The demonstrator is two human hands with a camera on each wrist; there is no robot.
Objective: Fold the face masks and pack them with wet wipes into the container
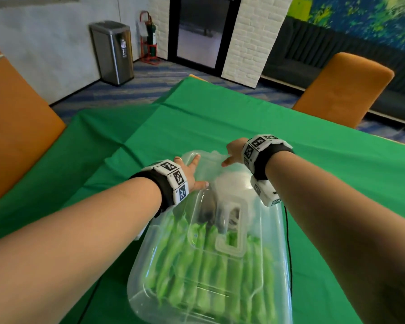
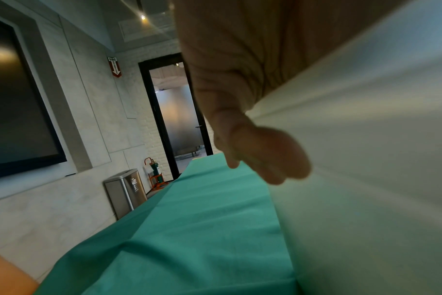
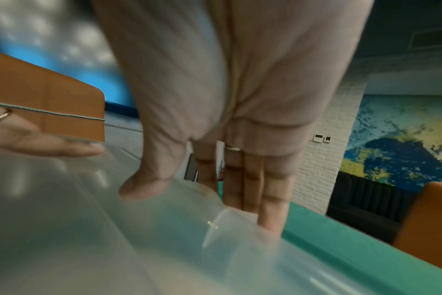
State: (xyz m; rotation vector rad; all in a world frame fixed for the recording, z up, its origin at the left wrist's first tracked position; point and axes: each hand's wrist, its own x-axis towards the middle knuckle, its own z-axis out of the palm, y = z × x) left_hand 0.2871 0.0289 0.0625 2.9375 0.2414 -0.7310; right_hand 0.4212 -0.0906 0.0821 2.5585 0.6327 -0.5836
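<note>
1. A clear container (image 1: 208,265) lies on the green cloth (image 1: 220,118) of the table, at 6 o'clock in the head view, with its clear lid (image 1: 227,230) on top.
2. Through the lid show rows of green folded masks (image 1: 208,272) filling the near part of the container.
3. At the far end, toward 12 o'clock, a white bundle (image 1: 232,183) and some darker items sit inside; whether these are the wipes cannot be told.
4. The left hand (image 1: 192,171) rests on the far left corner of the lid, fingers straight and spread, thumb pointing toward 3 o'clock.
5. A ring (image 1: 178,159) sits on one left finger.
6. The right hand (image 1: 234,149) is at the far right corner of the lid, at about 1 o'clock from the left hand.
7. In the right wrist view its fingers (image 3: 253,185) reach straight down over the lid's rim while the thumb (image 3: 149,179) presses flat on top; neither hand clamps the lid.
8. Both wrists carry bands with black-and-white markers (image 1: 177,177).
9. Orange chairs (image 1: 344,90) stand at 9 and 2 o'clock of the table.
10. A steel bin (image 1: 112,51) stands by the wall at 11 o'clock, just left of a red-framed extinguisher (image 1: 150,39).
</note>
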